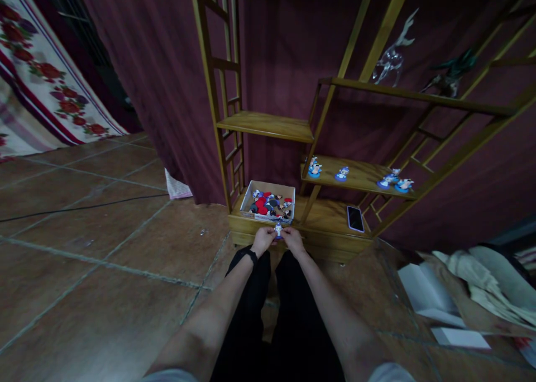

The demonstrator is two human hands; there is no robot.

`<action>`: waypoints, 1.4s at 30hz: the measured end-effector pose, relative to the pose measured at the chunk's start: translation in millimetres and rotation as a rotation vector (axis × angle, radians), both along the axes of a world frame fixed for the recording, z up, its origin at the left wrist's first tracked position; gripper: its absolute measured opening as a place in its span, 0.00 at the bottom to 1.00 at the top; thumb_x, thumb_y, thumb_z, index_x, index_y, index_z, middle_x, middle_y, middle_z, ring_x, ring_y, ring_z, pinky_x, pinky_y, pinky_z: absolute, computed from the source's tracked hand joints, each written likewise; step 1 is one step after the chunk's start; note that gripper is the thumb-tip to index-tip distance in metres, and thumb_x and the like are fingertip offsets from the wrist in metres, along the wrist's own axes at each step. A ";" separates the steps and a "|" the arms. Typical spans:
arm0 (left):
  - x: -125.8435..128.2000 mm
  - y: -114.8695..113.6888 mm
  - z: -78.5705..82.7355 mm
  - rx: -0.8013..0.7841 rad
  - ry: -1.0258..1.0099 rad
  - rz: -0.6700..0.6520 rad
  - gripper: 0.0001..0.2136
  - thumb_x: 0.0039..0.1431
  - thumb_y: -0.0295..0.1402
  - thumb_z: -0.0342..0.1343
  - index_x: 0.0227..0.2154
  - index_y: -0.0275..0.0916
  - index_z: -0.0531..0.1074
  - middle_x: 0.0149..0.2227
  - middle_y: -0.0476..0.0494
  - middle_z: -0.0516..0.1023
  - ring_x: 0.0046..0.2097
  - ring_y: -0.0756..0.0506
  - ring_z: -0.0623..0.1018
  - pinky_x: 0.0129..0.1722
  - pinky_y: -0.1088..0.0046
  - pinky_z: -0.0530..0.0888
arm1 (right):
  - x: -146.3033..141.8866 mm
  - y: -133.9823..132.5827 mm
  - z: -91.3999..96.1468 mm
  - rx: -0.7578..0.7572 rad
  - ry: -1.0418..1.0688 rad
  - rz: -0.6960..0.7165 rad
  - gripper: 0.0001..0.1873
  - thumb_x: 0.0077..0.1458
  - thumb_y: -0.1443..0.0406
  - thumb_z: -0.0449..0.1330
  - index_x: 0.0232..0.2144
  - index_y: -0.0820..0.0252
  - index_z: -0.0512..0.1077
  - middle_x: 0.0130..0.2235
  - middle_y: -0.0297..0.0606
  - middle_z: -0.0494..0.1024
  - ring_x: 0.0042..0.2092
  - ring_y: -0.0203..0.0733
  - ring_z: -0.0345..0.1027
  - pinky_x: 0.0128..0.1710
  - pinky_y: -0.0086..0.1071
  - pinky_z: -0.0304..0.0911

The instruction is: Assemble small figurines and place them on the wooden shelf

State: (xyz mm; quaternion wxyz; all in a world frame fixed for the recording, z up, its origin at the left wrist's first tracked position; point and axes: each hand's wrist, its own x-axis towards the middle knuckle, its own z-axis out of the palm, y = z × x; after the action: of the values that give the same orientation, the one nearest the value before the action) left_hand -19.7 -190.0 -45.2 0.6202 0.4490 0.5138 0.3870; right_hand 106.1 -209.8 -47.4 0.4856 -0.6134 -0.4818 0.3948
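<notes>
Both my hands meet in front of a wooden shelf unit [268,126]. My left hand [263,240] and my right hand [292,240] are closed together on a small blue and white figurine [278,229], pinching it from either side. Just behind it, on the bottom board, stands a white box [252,191] holding several small red, blue and dark figures. Several similar blue-based figurines [342,173] stand on the low right shelf.
A phone [355,218] lies face up on the bottom board to the right. Clear and dark deer ornaments [391,58] stand on the upper shelf. Paper and cloth [460,292] lie on the tiled floor at right. A dark curtain hangs behind.
</notes>
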 end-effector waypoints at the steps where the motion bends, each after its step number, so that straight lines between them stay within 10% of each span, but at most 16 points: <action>1: 0.1 0.3 -0.3 0.010 0.020 -0.010 0.02 0.44 0.26 0.59 0.21 0.33 0.73 0.20 0.47 0.75 0.23 0.51 0.74 0.24 0.78 0.72 | 0.4 -0.2 0.6 0.007 -0.006 0.000 0.07 0.40 0.62 0.57 0.22 0.56 0.74 0.25 0.32 0.76 0.30 0.40 0.68 0.34 0.33 0.64; 19: -5.9 8.4 1.1 0.042 0.070 -0.053 0.04 0.46 0.27 0.57 0.20 0.31 0.73 0.19 0.47 0.74 0.22 0.52 0.72 0.23 0.79 0.72 | 2.6 16.0 -18.4 -0.050 0.233 0.157 0.10 0.38 0.59 0.60 0.22 0.61 0.73 0.24 0.32 0.75 0.28 0.37 0.68 0.32 0.33 0.65; 42: -2.5 3.0 3.3 0.066 0.110 0.000 0.03 0.45 0.25 0.58 0.20 0.33 0.74 0.15 0.51 0.71 0.17 0.55 0.68 0.18 0.82 0.66 | 1.1 6.1 -6.1 0.006 -0.039 0.071 0.11 0.39 0.59 0.58 0.19 0.59 0.75 0.20 0.31 0.74 0.26 0.38 0.66 0.29 0.30 0.61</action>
State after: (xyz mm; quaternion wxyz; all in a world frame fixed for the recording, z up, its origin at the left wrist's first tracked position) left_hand -22.3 -187.1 -41.9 0.5760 0.4899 0.5338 0.3784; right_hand 107.2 -203.7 -53.5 0.4636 -0.6021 -0.5137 0.3984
